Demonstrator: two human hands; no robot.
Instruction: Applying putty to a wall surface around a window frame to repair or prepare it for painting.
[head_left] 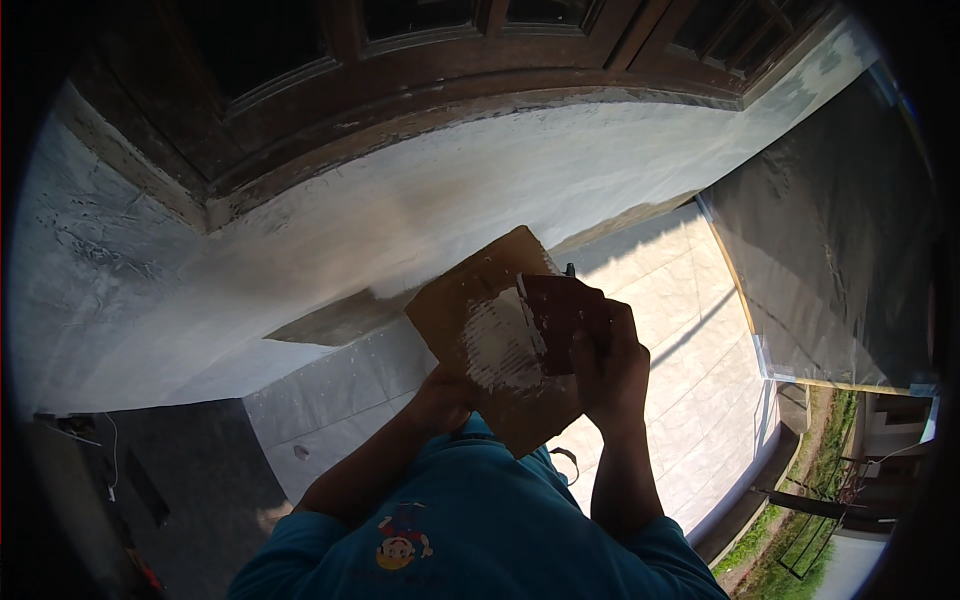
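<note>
My left hand grips the lower left edge of a flat brown board, which is tilted in front of my body. White putty is smeared in a ridged patch on the board's middle. My right hand is closed on a dark red flat scraper, its fingers spread along the back. The scraper's left edge carries white putty and rests at the right side of the patch. The board hides part of my left hand's fingers.
Ahead stands a whitish plastered wall with bare grey patches, under a brown wooden window frame. Pale floor tiles lie below. A dark sheet hangs at the right. Grass shows beyond a low edge; a dark opening lies at the lower left.
</note>
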